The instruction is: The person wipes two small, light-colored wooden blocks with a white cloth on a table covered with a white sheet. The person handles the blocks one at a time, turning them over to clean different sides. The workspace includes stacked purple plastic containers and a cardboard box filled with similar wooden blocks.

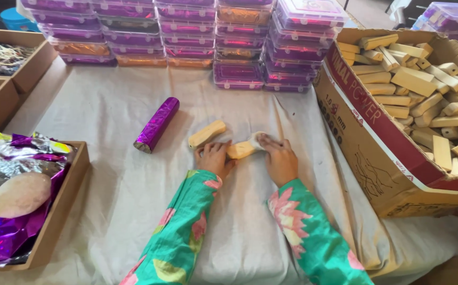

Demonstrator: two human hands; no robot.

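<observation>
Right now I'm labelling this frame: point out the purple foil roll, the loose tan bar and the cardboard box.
purple foil roll [156, 125], head view, mid-body.
loose tan bar [206, 133], head view, centre.
cardboard box [369, 140], head view, front wall.

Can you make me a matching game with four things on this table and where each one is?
Things:
1. purple foil roll
2. yellow bar
3. round stone
4. clear boxes

Places:
A. stacked along the table's far edge
B. between the left hand and right hand
C. lying alone on the white cloth
D. on foil in the tray

Pairs: 1-C, 2-B, 3-D, 4-A
</observation>
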